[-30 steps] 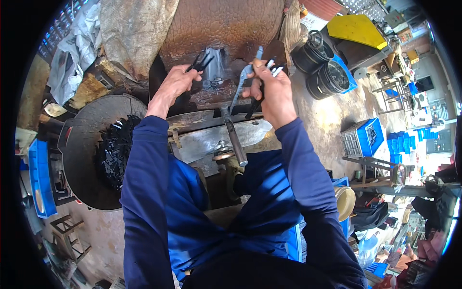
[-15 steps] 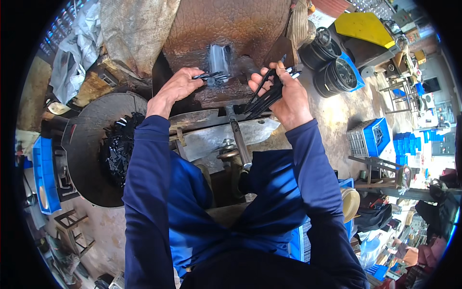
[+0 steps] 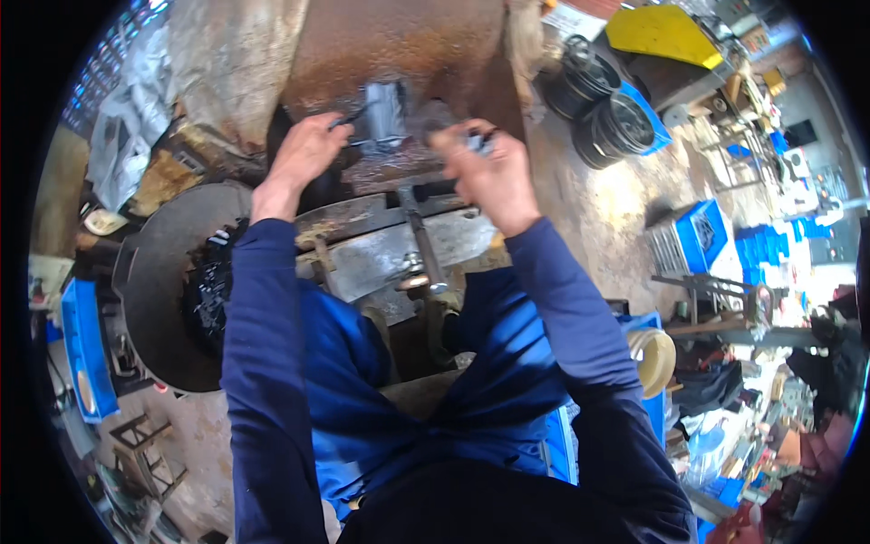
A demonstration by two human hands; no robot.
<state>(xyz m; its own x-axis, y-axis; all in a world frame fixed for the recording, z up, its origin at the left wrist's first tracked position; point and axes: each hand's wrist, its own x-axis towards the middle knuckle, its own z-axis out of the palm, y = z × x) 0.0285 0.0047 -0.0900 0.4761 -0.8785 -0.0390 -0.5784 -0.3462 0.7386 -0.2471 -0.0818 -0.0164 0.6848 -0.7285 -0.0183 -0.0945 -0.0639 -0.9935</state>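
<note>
A narrow grey wheel-like part (image 3: pixel 384 111) shows through an opening in a brown, wet-looking housing (image 3: pixel 399 41). Just left of it, my left hand (image 3: pixel 306 156) is closed in a pinch on a thin dark strip (image 3: pixel 339 121). To the right of the grey part, my right hand (image 3: pixel 497 177) is closed around a bunch of dark strips (image 3: pixel 478 141), mostly hidden behind the fingers. Its fingertips are smeared by motion. Below both hands, a metal bar (image 3: pixel 421 238) points toward me across a pale, worn plate (image 3: pixel 376 257).
At my left stands a big round bin (image 3: pixel 149 299) with a heap of black strips (image 3: pixel 213 281). Black drums (image 3: pixel 614 131) are at the far right, near a blue and white crate (image 3: pixel 693 238). A cream tub (image 3: pixel 654 363) sits by my right elbow.
My right hand has moved left toward the grey part, and its fanned strips are now mostly hidden. My left hand has drawn slightly left, with fewer strips showing. The whole view has shifted a little.
</note>
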